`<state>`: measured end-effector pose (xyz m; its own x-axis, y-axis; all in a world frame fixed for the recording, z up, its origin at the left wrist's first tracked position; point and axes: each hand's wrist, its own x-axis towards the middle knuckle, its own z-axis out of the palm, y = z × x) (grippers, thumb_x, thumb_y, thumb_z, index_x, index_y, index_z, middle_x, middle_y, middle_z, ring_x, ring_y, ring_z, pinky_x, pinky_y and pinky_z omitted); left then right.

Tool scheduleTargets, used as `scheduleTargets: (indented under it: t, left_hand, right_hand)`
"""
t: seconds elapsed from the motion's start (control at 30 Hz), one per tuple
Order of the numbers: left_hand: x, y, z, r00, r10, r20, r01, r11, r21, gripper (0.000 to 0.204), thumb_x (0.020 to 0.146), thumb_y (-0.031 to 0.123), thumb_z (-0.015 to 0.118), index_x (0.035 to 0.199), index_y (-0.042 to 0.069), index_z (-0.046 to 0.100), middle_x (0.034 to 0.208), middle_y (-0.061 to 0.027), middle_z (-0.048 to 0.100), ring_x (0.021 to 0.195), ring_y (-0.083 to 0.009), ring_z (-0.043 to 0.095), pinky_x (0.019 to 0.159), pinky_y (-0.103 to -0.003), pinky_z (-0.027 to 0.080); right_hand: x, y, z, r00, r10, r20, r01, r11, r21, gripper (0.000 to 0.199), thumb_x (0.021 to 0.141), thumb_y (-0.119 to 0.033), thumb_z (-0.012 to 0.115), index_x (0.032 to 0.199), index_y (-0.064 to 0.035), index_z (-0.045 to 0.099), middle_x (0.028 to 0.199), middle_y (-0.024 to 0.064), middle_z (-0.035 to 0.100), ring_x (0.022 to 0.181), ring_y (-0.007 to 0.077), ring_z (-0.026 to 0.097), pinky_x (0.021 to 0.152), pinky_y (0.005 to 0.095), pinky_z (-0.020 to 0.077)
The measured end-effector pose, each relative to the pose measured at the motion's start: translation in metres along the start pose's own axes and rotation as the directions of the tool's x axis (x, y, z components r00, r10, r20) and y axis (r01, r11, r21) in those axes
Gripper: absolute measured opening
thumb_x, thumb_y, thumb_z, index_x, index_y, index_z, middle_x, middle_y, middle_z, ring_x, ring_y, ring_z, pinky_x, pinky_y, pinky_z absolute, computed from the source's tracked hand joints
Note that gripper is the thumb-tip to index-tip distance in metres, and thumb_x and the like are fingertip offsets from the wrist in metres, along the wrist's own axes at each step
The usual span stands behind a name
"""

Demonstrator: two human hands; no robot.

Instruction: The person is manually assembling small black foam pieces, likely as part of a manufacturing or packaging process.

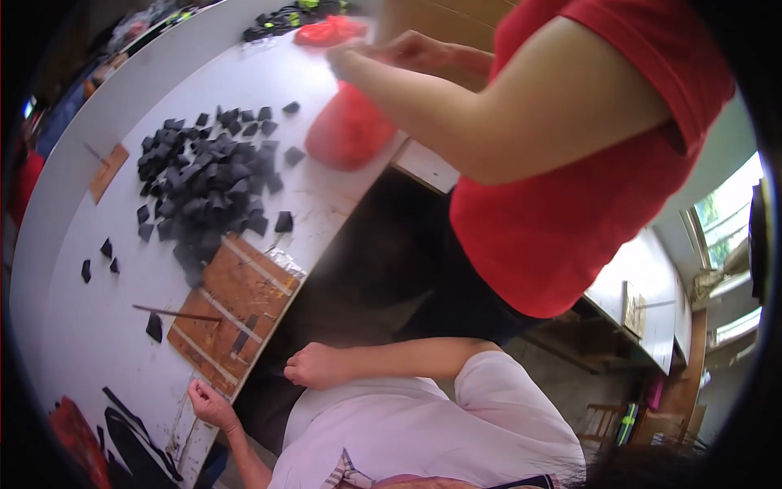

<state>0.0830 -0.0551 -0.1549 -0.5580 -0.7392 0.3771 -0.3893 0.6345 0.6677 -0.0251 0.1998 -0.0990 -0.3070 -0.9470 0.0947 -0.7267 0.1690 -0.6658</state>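
Brown board (pixel 232 314) lies on the white table (pixel 98 326); left hand (pixel 210 403) curled at its edge, right hand (pixel 316 365) fisted, empty.

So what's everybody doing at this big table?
The person wearing the camera rests the left hand on the white table's edge, beside a brown board, and holds nothing. Their right hand is a closed fist off the table. A pile of small black cut pieces lies further up. Another person in a red shirt handles red material at the far end.
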Motion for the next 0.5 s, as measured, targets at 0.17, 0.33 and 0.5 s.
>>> scheduleTargets:
  t: [0.17,0.33,0.5]
  left_hand:
    - [-0.003,0.02,-0.001,0.997,-0.017,-0.069,0.017,1.0,-0.006,0.009,0.082,0.007,0.054,0.087,0.0,0.057,0.065,-0.0115,0.057,0.056,-0.0204,0.055,0.051,-0.031,0.043]
    - [0.002,0.027,-0.007,0.978,0.054,-0.201,-0.056,0.998,-0.001,0.005,0.077,0.005,0.055,0.081,0.004,0.057,0.067,-0.0137,0.057,0.058,-0.0306,0.056,0.05,-0.037,0.043]
    - [0.001,0.028,-0.01,0.95,0.07,-0.306,-0.068,0.998,0.018,0.004,0.073,0.01,0.056,0.077,0.008,0.054,0.059,-0.0076,0.055,0.052,-0.0256,0.055,0.044,-0.036,0.042]
  right_hand:
    - [0.009,-0.003,0.002,1.0,0.012,-0.012,-0.009,0.984,0.179,0.012,0.078,-0.014,0.057,0.075,-0.0031,0.053,0.075,0.012,0.056,0.069,0.0304,0.057,0.058,0.0388,0.0455]
    - [0.035,-0.002,0.009,0.997,0.054,-0.05,-0.032,0.93,0.366,0.007,0.077,-0.007,0.06,0.08,-0.0008,0.058,0.069,0.0135,0.054,0.061,0.0291,0.056,0.053,0.0346,0.0444]
    - [0.051,0.004,0.014,0.982,0.178,0.07,-0.191,0.911,0.366,0.007,0.08,-0.007,0.058,0.08,0.0002,0.058,0.06,0.009,0.053,0.051,0.0147,0.05,0.052,0.026,0.0419]
